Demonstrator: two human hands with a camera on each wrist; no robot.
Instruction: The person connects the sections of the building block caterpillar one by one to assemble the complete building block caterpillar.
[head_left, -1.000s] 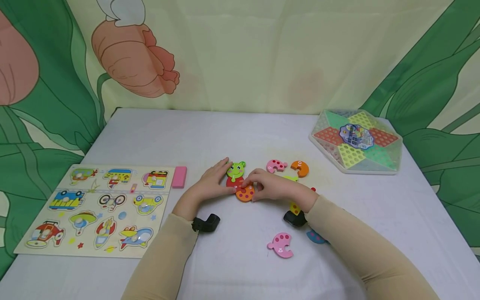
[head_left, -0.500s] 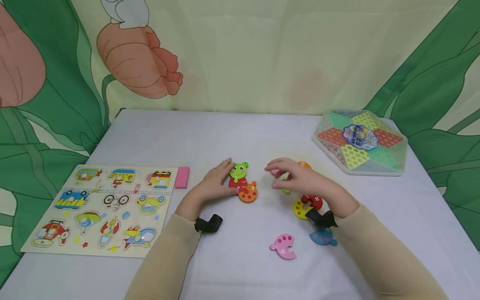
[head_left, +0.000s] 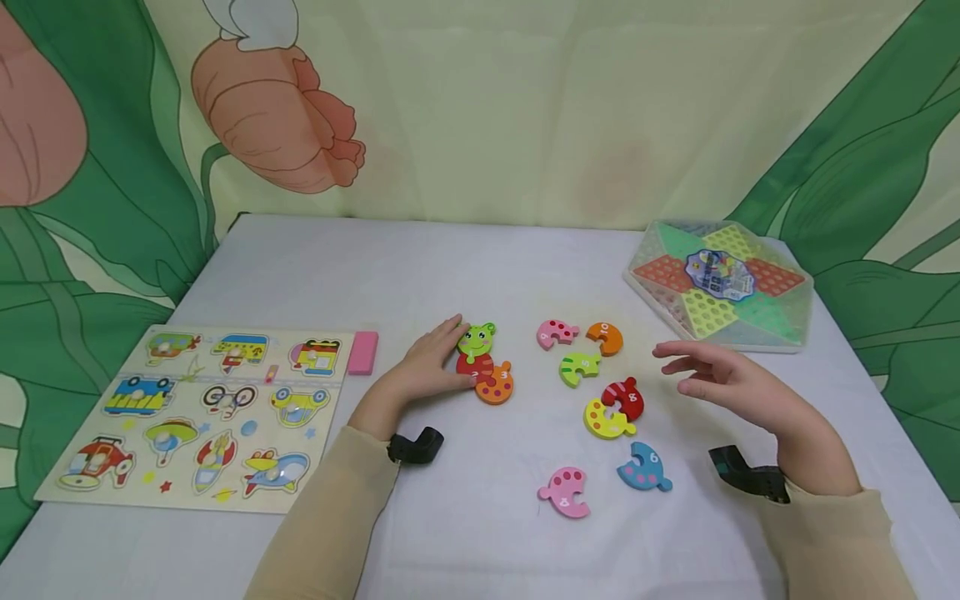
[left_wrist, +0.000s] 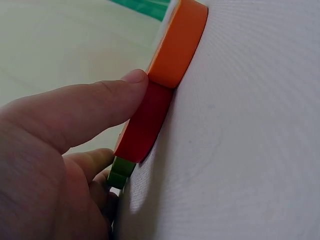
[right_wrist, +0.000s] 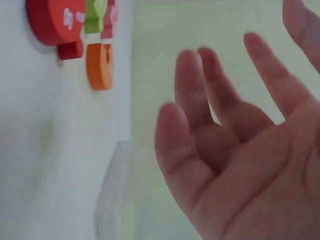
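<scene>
My left hand point(head_left: 424, 364) lies along the left side of a joined puzzle, its fingers fairly straight. The puzzle has a green frog-like head point(head_left: 476, 340), a red piece point(head_left: 473, 367) and an orange spotted piece point(head_left: 495, 385). In the left wrist view the thumb point(left_wrist: 112, 100) touches the red piece near its seam with the orange one, and other fingers reach the green head. My right hand point(head_left: 731, 385) hovers at the right with loosely bent fingers, holding nothing. Nearest to it are a red striped piece point(head_left: 632, 398) and a yellow spotted piece point(head_left: 602, 419).
Loose pieces lie mid-table: pink spotted point(head_left: 557, 333), orange point(head_left: 606, 338), green striped point(head_left: 579, 367), blue point(head_left: 643, 468) and pink point(head_left: 566, 492). A vehicle puzzle board point(head_left: 187, 417) is at left beside a pink block point(head_left: 363, 353). A hexagonal game box point(head_left: 716, 283) sits back right.
My right hand has let go of the orange spotted piece beside the red one and moved far right, uncovering the loose pieces. The left hand stays by the puzzle.
</scene>
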